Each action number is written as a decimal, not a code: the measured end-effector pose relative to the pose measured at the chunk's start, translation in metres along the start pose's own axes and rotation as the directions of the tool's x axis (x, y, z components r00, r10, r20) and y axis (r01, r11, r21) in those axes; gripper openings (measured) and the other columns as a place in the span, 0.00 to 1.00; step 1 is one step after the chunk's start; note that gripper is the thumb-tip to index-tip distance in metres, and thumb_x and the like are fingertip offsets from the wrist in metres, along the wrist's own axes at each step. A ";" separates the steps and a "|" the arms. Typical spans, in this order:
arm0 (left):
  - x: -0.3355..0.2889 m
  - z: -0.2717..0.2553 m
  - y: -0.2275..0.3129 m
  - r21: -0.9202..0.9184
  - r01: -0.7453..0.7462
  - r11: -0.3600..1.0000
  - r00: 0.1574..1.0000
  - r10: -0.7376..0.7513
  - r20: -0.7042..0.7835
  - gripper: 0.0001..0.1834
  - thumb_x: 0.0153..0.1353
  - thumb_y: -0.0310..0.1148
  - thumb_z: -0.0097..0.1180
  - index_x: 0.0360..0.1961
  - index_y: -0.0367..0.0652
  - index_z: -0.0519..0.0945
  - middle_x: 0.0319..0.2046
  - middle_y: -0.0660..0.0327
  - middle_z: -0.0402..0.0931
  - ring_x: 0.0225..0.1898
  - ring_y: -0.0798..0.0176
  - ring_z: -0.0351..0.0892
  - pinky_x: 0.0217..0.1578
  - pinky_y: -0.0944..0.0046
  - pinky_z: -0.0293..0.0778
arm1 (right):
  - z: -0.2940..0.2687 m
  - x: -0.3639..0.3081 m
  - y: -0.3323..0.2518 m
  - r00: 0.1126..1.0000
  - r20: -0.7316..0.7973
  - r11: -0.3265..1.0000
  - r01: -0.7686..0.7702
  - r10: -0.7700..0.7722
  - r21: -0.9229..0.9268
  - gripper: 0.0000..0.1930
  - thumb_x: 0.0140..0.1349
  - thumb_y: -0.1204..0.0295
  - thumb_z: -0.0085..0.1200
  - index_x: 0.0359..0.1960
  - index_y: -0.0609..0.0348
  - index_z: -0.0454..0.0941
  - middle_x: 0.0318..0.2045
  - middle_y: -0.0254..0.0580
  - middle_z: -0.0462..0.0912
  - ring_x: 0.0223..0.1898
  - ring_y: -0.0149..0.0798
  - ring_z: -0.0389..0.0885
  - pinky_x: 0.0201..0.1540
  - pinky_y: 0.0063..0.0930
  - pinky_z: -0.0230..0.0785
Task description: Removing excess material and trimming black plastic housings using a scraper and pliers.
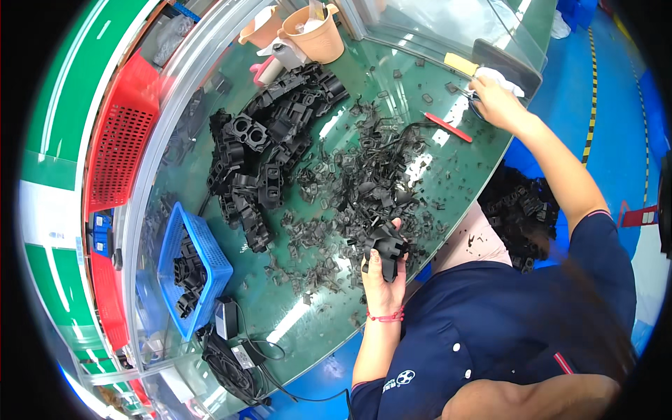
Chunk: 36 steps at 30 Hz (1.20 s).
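My left hand [383, 280], with a red string bracelet at its wrist, grips a black moulded plastic part [386, 250] near the front edge of the green table. The fingers and thumb are wrapped round it. At the far right of the table, my right hand [498, 103] is closed round a small hand tool with a metal tip [458, 89]; its exact kind is not clear. A white cloth [505, 80] lies right by that hand. Nearby is a red pen-like tool [448, 127]. Between the hands spreads a heap of black plastic scraps [381, 171].
A pile of larger black moulded parts [269, 143] lies left of the scraps. A blue basket [210, 245] holds more black parts. Peach-coloured buckets [318, 38] stand at the back. A cabled black device [227, 371] sits at the near left. More black parts [514, 210] lie below the table's right edge.
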<state>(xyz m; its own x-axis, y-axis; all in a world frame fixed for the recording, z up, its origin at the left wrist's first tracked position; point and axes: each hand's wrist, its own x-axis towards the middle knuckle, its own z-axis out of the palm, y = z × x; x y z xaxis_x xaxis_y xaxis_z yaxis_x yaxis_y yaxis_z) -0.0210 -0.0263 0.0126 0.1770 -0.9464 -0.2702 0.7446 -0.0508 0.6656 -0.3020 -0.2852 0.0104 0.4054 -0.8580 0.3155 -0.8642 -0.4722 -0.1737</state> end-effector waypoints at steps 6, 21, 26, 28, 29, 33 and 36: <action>0.000 0.002 -0.002 0.001 0.038 0.999 0.998 -0.038 0.048 0.34 0.56 0.52 0.57 0.56 0.38 0.67 0.53 0.50 0.69 0.45 0.59 0.71 0.38 0.65 0.70 | 0.021 0.002 0.028 0.990 0.101 0.992 -0.086 0.096 -0.094 0.10 0.49 0.80 0.43 0.35 0.67 0.70 0.33 0.61 0.75 0.39 0.60 0.75 0.41 0.48 0.69; -0.008 -0.004 0.009 0.206 -0.019 0.978 0.998 0.006 0.065 0.31 0.55 0.48 0.60 0.52 0.38 0.69 0.50 0.51 0.73 0.41 0.64 0.76 0.34 0.68 0.73 | -0.075 -0.018 -0.122 0.759 -0.004 0.600 0.517 -0.651 0.610 0.20 0.45 0.70 0.62 0.41 0.56 0.71 0.30 0.35 0.69 0.33 0.38 0.69 0.50 0.39 0.59; -0.012 -0.002 0.012 0.255 0.013 0.967 0.999 -0.023 0.037 0.29 0.56 0.47 0.60 0.51 0.38 0.70 0.48 0.52 0.75 0.40 0.65 0.76 0.34 0.67 0.73 | -0.079 -0.022 -0.138 0.581 -0.051 0.511 0.751 -0.812 0.418 0.18 0.46 0.63 0.63 0.38 0.53 0.74 0.25 0.31 0.66 0.29 0.35 0.69 0.50 0.43 0.57; -0.013 -0.003 0.014 0.256 0.018 0.967 0.999 -0.030 0.045 0.28 0.56 0.46 0.59 0.51 0.37 0.71 0.47 0.51 0.75 0.39 0.64 0.76 0.33 0.67 0.73 | -0.079 -0.024 -0.141 0.578 -0.080 0.514 0.773 -0.812 0.372 0.18 0.46 0.63 0.63 0.38 0.53 0.74 0.24 0.30 0.65 0.27 0.34 0.69 0.49 0.42 0.58; -0.013 -0.002 0.015 0.254 0.017 0.967 0.998 -0.032 0.053 0.28 0.56 0.46 0.59 0.50 0.36 0.71 0.47 0.51 0.75 0.39 0.64 0.76 0.33 0.67 0.73 | -0.079 -0.024 -0.142 0.576 -0.096 0.514 0.784 -0.812 0.349 0.17 0.45 0.63 0.63 0.37 0.53 0.75 0.23 0.29 0.64 0.26 0.33 0.69 0.48 0.42 0.58; -0.015 0.001 0.016 0.236 0.023 0.972 0.999 -0.033 0.037 0.25 0.58 0.43 0.58 0.49 0.34 0.71 0.46 0.50 0.75 0.36 0.63 0.76 0.31 0.66 0.73 | -0.079 -0.023 -0.146 0.556 -0.136 0.506 0.816 -0.820 0.280 0.16 0.44 0.63 0.62 0.34 0.52 0.74 0.22 0.28 0.64 0.26 0.32 0.69 0.46 0.39 0.60; -0.015 0.003 0.016 0.235 0.030 0.972 0.998 -0.043 0.051 0.23 0.59 0.42 0.57 0.48 0.34 0.71 0.46 0.50 0.75 0.35 0.63 0.76 0.30 0.65 0.73 | -0.081 -0.025 -0.149 0.563 -0.109 0.514 0.805 -0.819 0.298 0.16 0.43 0.63 0.62 0.33 0.52 0.74 0.23 0.28 0.66 0.28 0.31 0.70 0.46 0.36 0.60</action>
<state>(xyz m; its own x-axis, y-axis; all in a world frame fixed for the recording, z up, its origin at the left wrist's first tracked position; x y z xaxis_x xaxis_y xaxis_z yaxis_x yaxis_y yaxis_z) -0.0134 -0.0138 0.0291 0.1121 -0.9583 -0.2627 0.5773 -0.1524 0.8022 -0.2077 -0.1770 0.1042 0.9037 -0.0745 0.4217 -0.0290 -0.9932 -0.1132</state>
